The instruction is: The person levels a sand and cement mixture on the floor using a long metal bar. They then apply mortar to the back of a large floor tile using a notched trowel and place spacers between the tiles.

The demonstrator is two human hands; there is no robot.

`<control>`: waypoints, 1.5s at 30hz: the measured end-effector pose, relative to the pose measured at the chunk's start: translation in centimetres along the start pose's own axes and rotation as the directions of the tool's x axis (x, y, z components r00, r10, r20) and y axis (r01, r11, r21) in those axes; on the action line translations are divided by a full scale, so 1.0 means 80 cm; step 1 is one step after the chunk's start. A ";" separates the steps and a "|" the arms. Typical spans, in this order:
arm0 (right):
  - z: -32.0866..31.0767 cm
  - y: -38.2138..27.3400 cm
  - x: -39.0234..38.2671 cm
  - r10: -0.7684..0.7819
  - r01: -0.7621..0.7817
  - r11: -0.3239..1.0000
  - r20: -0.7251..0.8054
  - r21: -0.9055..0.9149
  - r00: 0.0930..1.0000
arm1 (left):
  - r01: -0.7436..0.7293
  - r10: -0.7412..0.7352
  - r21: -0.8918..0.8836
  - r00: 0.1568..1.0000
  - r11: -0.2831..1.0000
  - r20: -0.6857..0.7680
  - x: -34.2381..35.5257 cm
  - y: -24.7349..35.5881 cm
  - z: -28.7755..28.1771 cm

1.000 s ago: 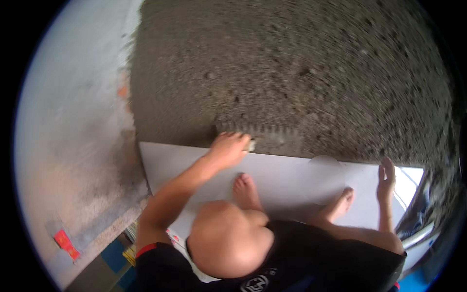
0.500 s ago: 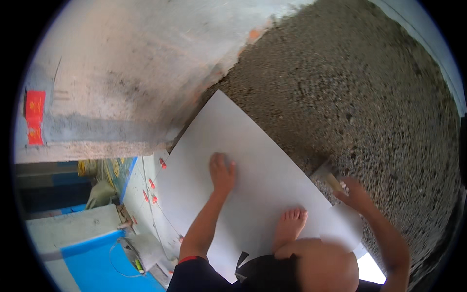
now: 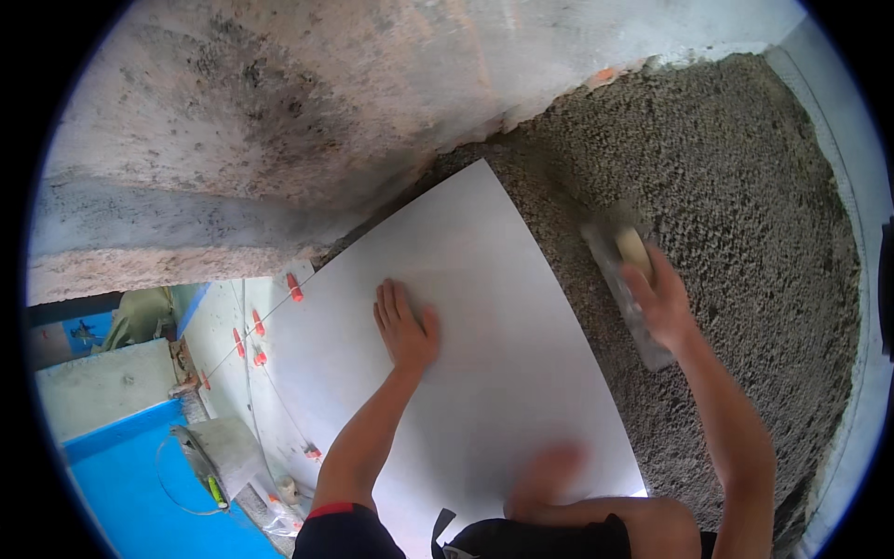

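A large pale tile [image 3: 494,373] lies in front of me, its far corner close to the rough wall. My left hand [image 3: 407,326] rests flat on it, fingers stretched out and holding nothing. Past the tile's right edge spreads a bed of coarse grey mortar [image 3: 745,298]. There my right hand [image 3: 663,296] is wrapped round the pale handle of a flat plastering trowel [image 3: 644,335]. The long metal blade lies over the mortar, roughly alongside the tile edge and apart from it. Motion smears its far end. My bare foot [image 3: 554,466], also blurred, is over the tile's near part.
Red tile-levelling wedges [image 3: 259,323] stand along joints between laid tiles at the left. A grey bucket [image 3: 228,445] with a wire handle sits lower left, beside a blue surface [image 3: 149,475]. The stained wall [image 3: 307,112] borders the far side; a pale wall edge [image 3: 843,233] curves along the right.
My right hand has carried the trowel farther from me, from beside the tile's near right edge out over the mortar. My left hand still lies on the tile. The whole view has shifted and turned.
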State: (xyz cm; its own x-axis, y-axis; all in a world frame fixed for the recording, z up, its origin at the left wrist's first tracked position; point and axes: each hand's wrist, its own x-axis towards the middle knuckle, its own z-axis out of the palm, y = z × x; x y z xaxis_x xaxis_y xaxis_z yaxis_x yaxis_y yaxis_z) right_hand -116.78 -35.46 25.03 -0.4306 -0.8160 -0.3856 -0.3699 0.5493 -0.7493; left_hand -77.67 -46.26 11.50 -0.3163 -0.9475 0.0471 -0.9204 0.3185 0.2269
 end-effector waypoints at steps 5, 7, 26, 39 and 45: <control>0.081 -0.061 0.128 -0.114 0.113 0.993 -0.030 -0.032 0.993 | 0.005 -0.005 0.003 0.999 1.000 0.034 -0.001 -0.003 -0.002; 0.103 -0.076 0.155 -0.124 0.123 0.992 -0.041 -0.012 0.991 | 0.010 -0.009 -0.013 1.000 1.000 0.027 0.000 -0.004 -0.002; 0.162 -0.097 0.225 -0.179 0.179 0.966 0.019 -0.186 0.984 | -0.058 0.057 -0.030 0.998 0.998 -0.013 0.001 -0.006 -0.008; 0.135 -0.050 0.104 -0.052 0.077 0.979 0.136 -0.188 0.989 | -0.033 0.033 -0.027 0.999 0.999 -0.014 -0.001 -0.003 -0.005; 0.118 -0.004 0.013 0.060 -0.029 0.976 0.137 -0.216 0.989 | -0.062 0.062 -0.013 0.997 0.998 -0.040 -0.004 -0.004 -0.005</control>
State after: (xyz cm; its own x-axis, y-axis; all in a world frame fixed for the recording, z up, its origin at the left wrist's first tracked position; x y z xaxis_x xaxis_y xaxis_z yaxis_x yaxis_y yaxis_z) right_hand -109.36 -38.17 19.80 -0.3349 -0.7988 -0.4997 -0.5266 0.5985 -0.6038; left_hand -77.19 -46.09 11.83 -0.3630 -0.9264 0.0996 -0.8959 0.3764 0.2360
